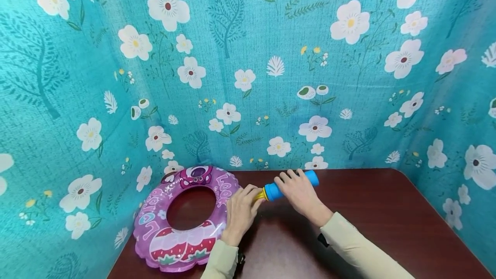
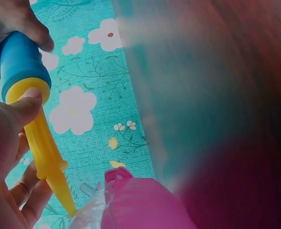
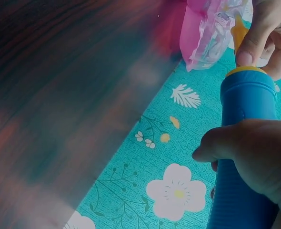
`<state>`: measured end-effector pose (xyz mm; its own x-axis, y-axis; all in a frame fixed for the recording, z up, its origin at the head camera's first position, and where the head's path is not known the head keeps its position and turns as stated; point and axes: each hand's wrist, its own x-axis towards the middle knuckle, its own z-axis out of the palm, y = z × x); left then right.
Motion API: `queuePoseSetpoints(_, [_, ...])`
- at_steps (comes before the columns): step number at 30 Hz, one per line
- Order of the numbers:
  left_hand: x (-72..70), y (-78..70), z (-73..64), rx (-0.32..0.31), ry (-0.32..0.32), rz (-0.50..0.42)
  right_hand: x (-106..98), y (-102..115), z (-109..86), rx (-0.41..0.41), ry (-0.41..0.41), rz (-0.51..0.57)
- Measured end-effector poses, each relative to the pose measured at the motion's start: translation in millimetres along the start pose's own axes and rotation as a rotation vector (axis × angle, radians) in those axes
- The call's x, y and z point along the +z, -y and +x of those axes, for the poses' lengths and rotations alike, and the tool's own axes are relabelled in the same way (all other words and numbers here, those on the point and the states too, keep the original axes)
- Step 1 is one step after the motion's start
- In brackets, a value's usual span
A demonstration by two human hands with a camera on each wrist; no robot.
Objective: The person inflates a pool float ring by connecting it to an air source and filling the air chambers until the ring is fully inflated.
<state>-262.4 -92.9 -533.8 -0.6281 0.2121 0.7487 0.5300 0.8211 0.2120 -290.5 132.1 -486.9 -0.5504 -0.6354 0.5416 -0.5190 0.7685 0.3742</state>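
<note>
Both hands hold a blue hand pump [image 1: 274, 191] with a yellow tapered nozzle [image 2: 45, 143], slanting up to the right over the table in the head view. My left hand [image 1: 241, 211] pinches the yellow nozzle near its base, thumb on the yellow collar in the left wrist view. My right hand [image 1: 299, 193] wraps round the blue barrel [image 3: 247, 102]. To the left lies a purple inflated swim ring [image 1: 155, 214] printed with strawberries and a cartoon bear. The nozzle's tip overlaps the ring's clear edge in the left wrist view.
The dark reddish-brown table [image 1: 372, 210] carries the ring on its left side. A teal curtain [image 1: 279, 98] with white flowers hangs behind the table and along both sides. A black strap [image 1: 322, 240] shows at the right wrist.
</note>
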Motion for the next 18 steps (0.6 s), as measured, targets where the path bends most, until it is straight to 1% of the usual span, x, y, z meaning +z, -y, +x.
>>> queuePoseSetpoints(3, [-2.4,-1.4,0.9,-0.007,0.006,-0.008,-2,-2,-0.9,-0.006,0.014,0.024])
queuePoseSetpoints(7, [-11.3,-2.8,1.2,-0.051,0.062,-0.015,-6,-3,0.8,-0.032,0.051,0.044])
queuePoseSetpoints(12, [-35.1,-2.5,3.0,-0.134,0.163,-0.020,-10,-5,2.2,-0.053,0.124,0.064])
queuePoseSetpoints(16, [-52.7,4.5,1.2,-0.175,0.208,0.015,-9,-5,0.2,-0.048,0.161,0.089])
queuePoseSetpoints(18, [-58.2,9.9,-2.0,-0.198,0.225,0.032,-8,-4,-1.2,-0.041,0.181,0.106])
